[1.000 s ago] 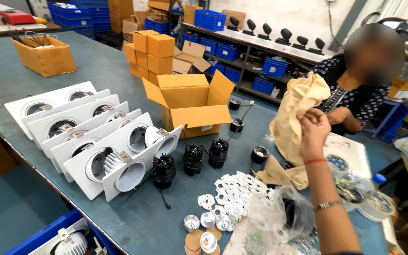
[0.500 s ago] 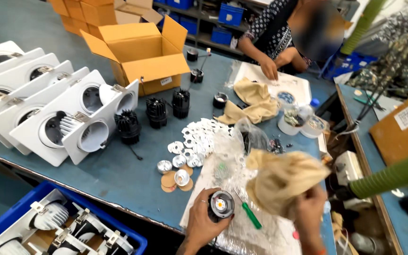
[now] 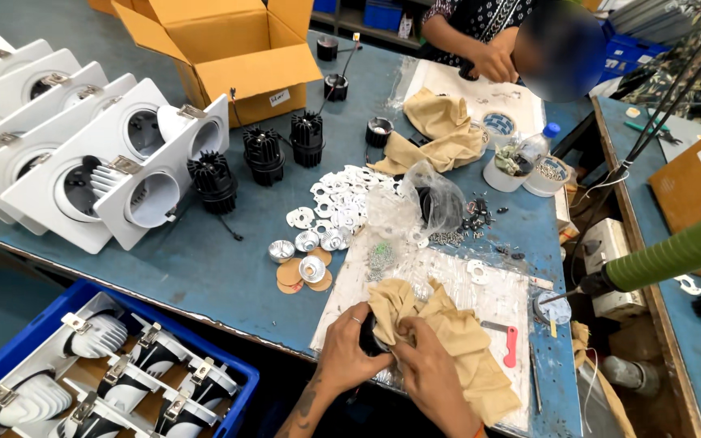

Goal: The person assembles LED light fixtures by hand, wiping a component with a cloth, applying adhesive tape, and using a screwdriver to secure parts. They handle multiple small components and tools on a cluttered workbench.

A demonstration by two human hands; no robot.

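One blue worktop (image 3: 237,268) carries white lamp frames (image 3: 115,174) and a cardboard box (image 3: 233,49). Near its front edge lies a tan cloth (image 3: 456,341); the left hand (image 3: 350,353) clenches a small dark part (image 3: 369,337) in its grip, and the right hand (image 3: 427,369) pinches the cloth against it.

cloth (image 3: 456,341): tan, soft, matt | reflector cups (image 3: 311,241): shiny metal | box (image 3: 233,49): matt cardboard

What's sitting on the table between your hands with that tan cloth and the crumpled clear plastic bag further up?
In the head view, between the tan cloth and the clear plastic bag lies a small pile of metal screws on the white work sheet.
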